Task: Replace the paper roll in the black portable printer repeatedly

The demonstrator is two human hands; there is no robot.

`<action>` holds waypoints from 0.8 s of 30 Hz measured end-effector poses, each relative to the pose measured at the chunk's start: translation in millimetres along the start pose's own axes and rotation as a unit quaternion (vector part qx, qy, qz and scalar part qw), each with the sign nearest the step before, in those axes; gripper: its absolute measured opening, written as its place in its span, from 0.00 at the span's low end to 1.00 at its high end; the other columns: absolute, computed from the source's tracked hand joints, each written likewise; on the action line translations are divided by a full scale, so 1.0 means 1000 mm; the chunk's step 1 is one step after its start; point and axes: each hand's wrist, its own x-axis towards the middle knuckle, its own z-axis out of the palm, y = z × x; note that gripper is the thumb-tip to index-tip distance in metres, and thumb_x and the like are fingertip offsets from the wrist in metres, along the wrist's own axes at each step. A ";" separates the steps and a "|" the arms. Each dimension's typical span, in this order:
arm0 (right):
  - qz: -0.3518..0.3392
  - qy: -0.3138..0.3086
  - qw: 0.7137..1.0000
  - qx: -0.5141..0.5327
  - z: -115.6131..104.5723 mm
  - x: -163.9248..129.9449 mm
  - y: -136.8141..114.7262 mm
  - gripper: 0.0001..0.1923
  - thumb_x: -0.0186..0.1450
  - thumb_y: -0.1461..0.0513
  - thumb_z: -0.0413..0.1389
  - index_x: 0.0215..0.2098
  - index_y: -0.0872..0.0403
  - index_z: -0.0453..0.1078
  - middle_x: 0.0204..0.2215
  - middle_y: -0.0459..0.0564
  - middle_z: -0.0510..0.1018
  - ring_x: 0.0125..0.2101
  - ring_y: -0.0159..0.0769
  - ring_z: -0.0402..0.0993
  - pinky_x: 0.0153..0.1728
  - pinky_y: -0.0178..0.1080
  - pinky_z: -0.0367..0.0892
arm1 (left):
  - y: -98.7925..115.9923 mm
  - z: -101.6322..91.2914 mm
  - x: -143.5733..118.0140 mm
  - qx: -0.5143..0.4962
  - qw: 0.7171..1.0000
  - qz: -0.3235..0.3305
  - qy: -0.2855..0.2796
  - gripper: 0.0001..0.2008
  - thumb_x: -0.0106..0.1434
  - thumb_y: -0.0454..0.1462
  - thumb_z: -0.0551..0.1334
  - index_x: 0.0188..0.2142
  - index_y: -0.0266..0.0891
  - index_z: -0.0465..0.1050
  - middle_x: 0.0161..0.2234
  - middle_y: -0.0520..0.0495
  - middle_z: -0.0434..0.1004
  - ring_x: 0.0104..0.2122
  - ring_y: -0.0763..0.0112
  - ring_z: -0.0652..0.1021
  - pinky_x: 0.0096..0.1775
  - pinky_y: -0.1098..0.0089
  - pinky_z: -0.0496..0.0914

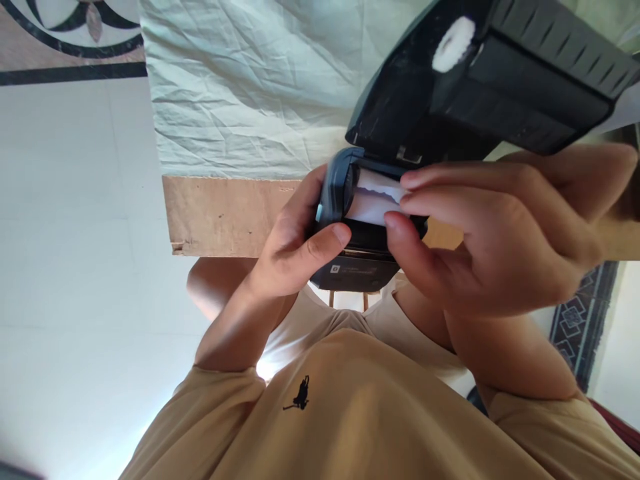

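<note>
While the left hand (295, 250) steadies a black device (367, 239), the right hand (505, 237) is at its paper roll (371, 208)

As the black device sits opened at the near edge of the desk (215, 217), its front end juts out past the wood, above the person's lap. Whether its underside rests on the desk is hidden. Its bulky lid (475, 93) is raised and leans away to the right, with a white toothed wheel (453, 44) on its side.

The white paper roll lies crosswise in the open compartment, a wavy edge running along it. On the left, the left hand is closed about the casing: its thumb presses over the near rim, and its other fingers wrap the side, mostly out of sight. From the right, the right hand has its thumb and two fingertips drawn nearly together on the right-hand part of the paper roll, the thumb at the near side and the fingers at the far side. How firmly they press, I cannot tell.

Beyond the bare wooden strip, a creased pale green cloth (250, 80) covers the desk. Below are a tan shirt (350, 413) with a small dark emblem (300, 395) and pale shorts (297, 327); pale floor (65, 220) spreads to the left.
</note>
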 end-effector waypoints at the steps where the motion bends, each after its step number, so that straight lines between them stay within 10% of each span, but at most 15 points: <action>1: 0.005 0.009 1.000 -0.005 -0.001 0.000 -0.001 0.07 0.64 0.65 0.64 0.39 0.49 0.73 0.39 0.37 0.85 0.31 0.34 0.78 0.37 0.43 0.67 | -0.003 -0.001 0.000 -0.001 1.000 0.001 0.000 0.27 0.66 0.51 0.63 0.60 0.44 0.71 0.53 0.45 0.80 0.53 0.52 0.80 0.50 0.56 0.77; 10: 0.056 -0.097 0.993 -0.042 -0.005 0.000 -0.005 0.07 0.67 0.60 0.61 0.44 0.49 0.74 0.32 0.43 0.82 0.38 0.44 0.79 0.40 0.45 0.68 | 0.026 0.011 -0.001 0.028 0.992 -0.120 0.040 0.22 0.71 0.49 0.61 0.60 0.44 0.72 0.56 0.48 0.79 0.58 0.54 0.77 0.59 0.55 0.74; 15: 0.044 -0.104 0.994 -0.009 -0.005 -0.001 -0.004 0.05 0.67 0.59 0.62 0.42 0.47 0.75 0.37 0.41 0.83 0.38 0.41 0.78 0.41 0.44 0.67 | 0.004 0.003 0.001 0.006 1.000 0.014 -0.004 0.24 0.68 0.50 0.61 0.60 0.44 0.71 0.53 0.48 0.80 0.54 0.57 0.80 0.51 0.61 0.78; 24: 0.053 -0.059 0.997 -0.016 0.004 -0.003 -0.004 0.08 0.66 0.65 0.60 0.42 0.46 0.76 0.36 0.39 0.85 0.34 0.38 0.76 0.36 0.45 0.64 | 0.012 0.007 -0.001 0.010 0.999 -0.021 0.028 0.24 0.68 0.51 0.61 0.58 0.43 0.73 0.49 0.47 0.81 0.52 0.57 0.80 0.51 0.60 0.78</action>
